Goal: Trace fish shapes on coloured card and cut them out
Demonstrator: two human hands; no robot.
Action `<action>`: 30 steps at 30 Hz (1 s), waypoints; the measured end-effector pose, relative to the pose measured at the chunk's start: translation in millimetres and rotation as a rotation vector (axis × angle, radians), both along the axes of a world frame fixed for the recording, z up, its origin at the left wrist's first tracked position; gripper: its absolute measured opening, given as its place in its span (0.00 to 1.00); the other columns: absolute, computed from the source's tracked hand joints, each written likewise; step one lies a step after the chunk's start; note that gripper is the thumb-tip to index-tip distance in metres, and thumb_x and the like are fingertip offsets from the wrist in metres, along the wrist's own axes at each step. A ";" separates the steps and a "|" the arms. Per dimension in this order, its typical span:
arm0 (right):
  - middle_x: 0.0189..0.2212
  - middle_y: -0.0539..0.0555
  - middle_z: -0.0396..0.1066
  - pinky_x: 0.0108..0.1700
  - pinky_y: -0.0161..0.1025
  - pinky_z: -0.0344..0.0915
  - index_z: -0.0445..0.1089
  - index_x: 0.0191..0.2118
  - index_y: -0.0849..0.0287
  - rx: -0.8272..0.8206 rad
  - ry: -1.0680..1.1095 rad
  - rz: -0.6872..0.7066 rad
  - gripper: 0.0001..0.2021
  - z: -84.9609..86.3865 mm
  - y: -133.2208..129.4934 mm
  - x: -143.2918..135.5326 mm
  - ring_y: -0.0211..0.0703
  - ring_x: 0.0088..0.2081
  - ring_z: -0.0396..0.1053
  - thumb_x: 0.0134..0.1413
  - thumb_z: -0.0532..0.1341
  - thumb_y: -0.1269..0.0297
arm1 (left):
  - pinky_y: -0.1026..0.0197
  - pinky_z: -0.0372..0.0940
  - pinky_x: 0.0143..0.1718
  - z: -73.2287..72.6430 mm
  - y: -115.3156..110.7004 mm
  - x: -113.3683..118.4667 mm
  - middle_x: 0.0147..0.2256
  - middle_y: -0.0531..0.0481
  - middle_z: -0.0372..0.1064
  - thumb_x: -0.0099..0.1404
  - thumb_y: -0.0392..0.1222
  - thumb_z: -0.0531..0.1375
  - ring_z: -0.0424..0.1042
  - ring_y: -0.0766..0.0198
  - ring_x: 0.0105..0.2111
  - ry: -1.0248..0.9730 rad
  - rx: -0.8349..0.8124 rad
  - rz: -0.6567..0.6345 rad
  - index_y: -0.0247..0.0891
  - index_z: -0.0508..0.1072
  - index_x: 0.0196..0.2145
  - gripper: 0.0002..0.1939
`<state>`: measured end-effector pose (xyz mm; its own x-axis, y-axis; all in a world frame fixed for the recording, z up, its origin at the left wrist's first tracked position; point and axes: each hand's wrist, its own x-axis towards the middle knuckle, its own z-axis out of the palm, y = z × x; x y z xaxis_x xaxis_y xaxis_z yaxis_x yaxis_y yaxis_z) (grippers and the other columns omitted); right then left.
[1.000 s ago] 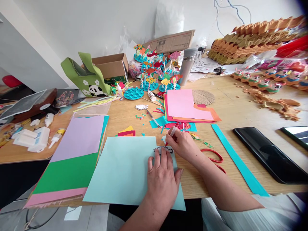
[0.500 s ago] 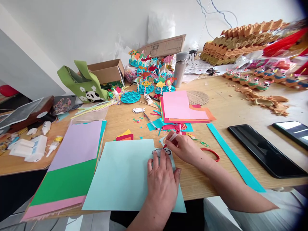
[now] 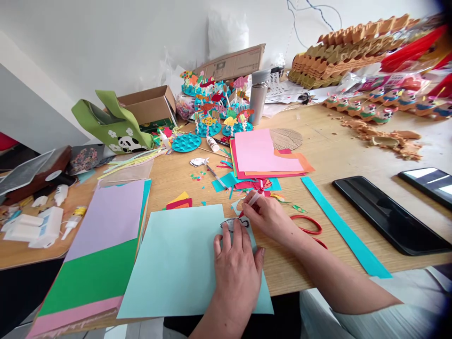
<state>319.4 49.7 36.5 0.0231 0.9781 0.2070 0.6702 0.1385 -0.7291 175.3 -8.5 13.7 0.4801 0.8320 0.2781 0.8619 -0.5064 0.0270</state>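
My left hand [image 3: 236, 266] lies flat with its fingers spread on a light blue sheet of paper [image 3: 176, 263]. Its fingertips press on a small fish-shaped cutout [image 3: 231, 223] with dark outlines, near the sheet's upper right corner. A marker [image 3: 254, 197] with a pale barrel and red ends is pinched in my right hand [image 3: 268, 215]. The marker's red tip meets the cutout's edge or the paper just beside it; I cannot tell which. Red-handled scissors [image 3: 312, 230] lie partly hidden under my right forearm.
Coloured sheets [image 3: 95, 278] are stacked on the left, and pink and red sheets [image 3: 254, 150] lie ahead among paper scraps. A blue strip [image 3: 344, 226] and a black phone [image 3: 384, 214] are on the right. Behind stand a steel bottle [image 3: 259, 96] and fish decorations [image 3: 212, 113].
The view has shifted slightly, and more of the red scissors handles shows beside my right forearm. Both hands keep nearly the same place, with the marker tip still at the fish cutout.
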 end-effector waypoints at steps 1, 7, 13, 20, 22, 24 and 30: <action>0.20 0.47 0.61 0.25 0.33 0.52 0.58 0.25 0.56 -0.006 0.005 -0.002 0.11 0.3 -0.3 -0.1 0.33 0.19 0.55 0.58 0.51 0.64 | 0.45 0.60 0.51 -0.1 0.1 -0.1 0.58 0.44 0.64 0.70 0.51 0.50 0.61 0.48 0.57 0.002 -0.002 -0.001 0.32 0.67 0.56 0.25; 0.20 0.47 0.62 0.25 0.33 0.52 0.58 0.24 0.56 -0.015 0.022 0.003 0.12 1.5 -2.4 -0.7 0.33 0.19 0.55 0.59 0.51 0.64 | 0.45 0.60 0.51 0.1 0.8 0.4 0.59 0.44 0.64 0.70 0.50 0.50 0.61 0.48 0.57 0.011 -0.009 -0.001 0.32 0.67 0.57 0.25; 0.21 0.48 0.63 0.24 0.34 0.53 0.59 0.24 0.56 -0.014 0.027 -0.005 0.12 1.2 -1.3 -0.6 0.33 0.19 0.56 0.59 0.51 0.64 | 0.44 0.60 0.51 -0.3 0.8 -0.1 0.59 0.44 0.64 0.71 0.51 0.49 0.60 0.47 0.57 0.009 -0.010 -0.006 0.32 0.67 0.57 0.25; 0.20 0.48 0.64 0.24 0.34 0.53 0.59 0.24 0.56 -0.014 0.008 -0.005 0.12 1.5 -1.5 -1.5 0.34 0.19 0.56 0.59 0.51 0.64 | 0.45 0.60 0.51 0.5 0.2 0.3 0.59 0.44 0.63 0.70 0.51 0.50 0.60 0.47 0.58 0.010 -0.020 -0.003 0.32 0.66 0.57 0.25; 0.21 0.49 0.64 0.24 0.34 0.54 0.59 0.23 0.56 -0.016 0.007 -0.007 0.13 1.8 -2.0 -1.5 0.34 0.19 0.57 0.59 0.51 0.64 | 0.45 0.60 0.51 1.1 0.1 0.4 0.59 0.43 0.63 0.70 0.51 0.50 0.60 0.47 0.58 0.017 -0.027 -0.003 0.32 0.66 0.58 0.25; 0.21 0.49 0.65 0.24 0.34 0.54 0.58 0.23 0.56 -0.014 0.006 -0.007 0.13 2.0 -2.1 -1.4 0.34 0.19 0.57 0.59 0.51 0.64 | 0.45 0.60 0.52 1.5 0.1 0.2 0.59 0.43 0.63 0.70 0.50 0.51 0.60 0.47 0.58 0.020 -0.030 -0.001 0.33 0.66 0.58 0.25; 0.20 0.49 0.64 0.24 0.34 0.53 0.58 0.23 0.56 -0.012 0.003 -0.003 0.13 2.7 -1.5 -1.4 0.33 0.19 0.56 0.59 0.51 0.63 | 0.45 0.61 0.51 1.6 0.1 -0.9 0.59 0.43 0.63 0.70 0.51 0.51 0.60 0.47 0.58 0.020 -0.029 -0.008 0.32 0.66 0.58 0.25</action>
